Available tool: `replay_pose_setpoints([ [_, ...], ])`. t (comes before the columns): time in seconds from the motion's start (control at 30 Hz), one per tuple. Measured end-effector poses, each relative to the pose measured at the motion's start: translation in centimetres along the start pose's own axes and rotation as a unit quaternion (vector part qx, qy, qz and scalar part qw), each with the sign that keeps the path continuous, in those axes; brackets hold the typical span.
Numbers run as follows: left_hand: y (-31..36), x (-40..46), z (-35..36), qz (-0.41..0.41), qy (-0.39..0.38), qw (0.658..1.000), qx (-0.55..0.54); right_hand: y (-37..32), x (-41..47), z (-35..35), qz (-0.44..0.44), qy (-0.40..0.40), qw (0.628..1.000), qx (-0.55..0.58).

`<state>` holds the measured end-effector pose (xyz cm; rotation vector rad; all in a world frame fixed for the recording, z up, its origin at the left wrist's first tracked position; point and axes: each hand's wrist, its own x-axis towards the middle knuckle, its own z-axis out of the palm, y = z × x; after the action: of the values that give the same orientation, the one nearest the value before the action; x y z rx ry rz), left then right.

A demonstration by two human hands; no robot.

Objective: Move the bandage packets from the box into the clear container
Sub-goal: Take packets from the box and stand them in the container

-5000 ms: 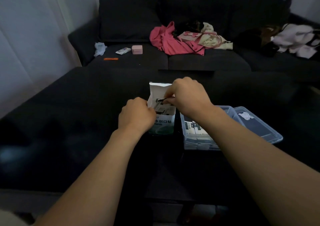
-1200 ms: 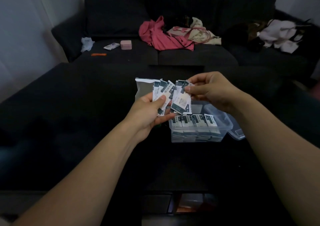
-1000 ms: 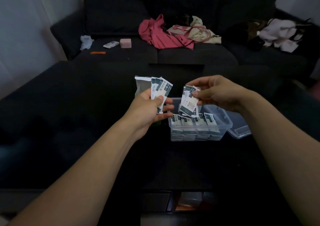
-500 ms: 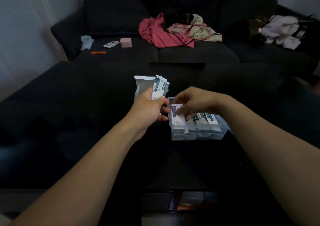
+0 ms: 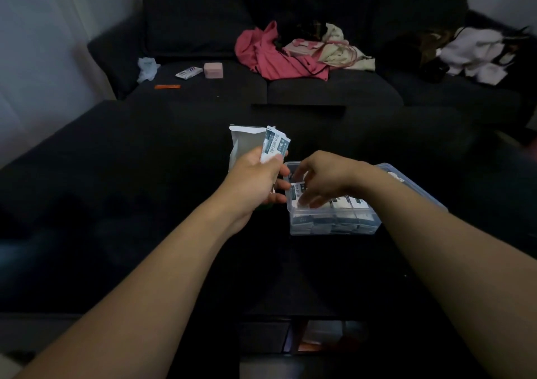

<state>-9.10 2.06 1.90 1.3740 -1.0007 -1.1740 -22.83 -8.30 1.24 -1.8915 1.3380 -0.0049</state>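
My left hand [image 5: 255, 179] grips a small stack of white-and-dark bandage packets [image 5: 275, 144], held upright just left of the clear container [image 5: 334, 221]. Behind that hand stands the white box [image 5: 245, 143], its flap raised. My right hand [image 5: 328, 176] reaches down into the clear container, its fingers curled over a packet [image 5: 297, 191] at the left end. The container holds several packets stacked in rows.
The container's clear lid [image 5: 412, 187] lies behind my right forearm on the dark table [image 5: 145, 204]. Beyond is a dark sofa [image 5: 203, 30] with a pink garment [image 5: 273, 56], a pink case [image 5: 213, 70], a small packet and other clothes.
My right hand took some packets from the fan in my left hand and lowered them into the container. My left hand keeps a smaller stack.
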Motion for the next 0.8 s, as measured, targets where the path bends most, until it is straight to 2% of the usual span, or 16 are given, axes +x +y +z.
replay_pose_setpoints([
  [0.13,0.1,0.0,0.0,-0.033,0.005,0.996,-0.087,0.0,-0.3,-0.1,-0.009,0.017,1.0,-0.005],
  [0.23,0.1,0.0,-0.2,-0.057,-0.02,0.99,-0.129,0.2,-1.0,-0.6,-0.021,0.026,0.999,-0.025],
  [0.3,0.3,-0.1,-0.3,-0.076,-0.05,0.983,-0.16,0.2,-1.5,-1.2,-0.05,0.073,0.996,-0.025],
  [0.33,0.4,-0.3,-0.4,-0.086,-0.065,0.978,-0.177,0.1,-1.8,-1.6,-0.075,0.112,0.991,0.022],
  [0.4,0.6,-0.4,-0.4,-0.105,-0.087,0.969,-0.206,-0.5,-2.9,-2.5,-0.12,0.161,0.958,0.203],
  [0.43,0.6,-0.4,-0.3,-0.112,-0.094,0.965,-0.216,-0.9,-3.6,-2.8,-0.139,0.162,0.937,0.277],
  [0.5,0.6,-0.4,-0.2,-0.12,-0.104,0.961,-0.226,-1.6,-4.7,-2.8,-0.167,0.14,0.922,0.32],
  [0.63,0.4,-0.2,0.3,-0.116,-0.101,0.967,-0.205,-2.3,-5.8,-1.7,-0.229,0.131,0.945,0.192],
  [0.8,-0.1,0.0,1.3,-0.085,-0.084,0.978,-0.173,-1.9,-6.0,-2.0,-0.26,0.173,0.945,0.094],
])
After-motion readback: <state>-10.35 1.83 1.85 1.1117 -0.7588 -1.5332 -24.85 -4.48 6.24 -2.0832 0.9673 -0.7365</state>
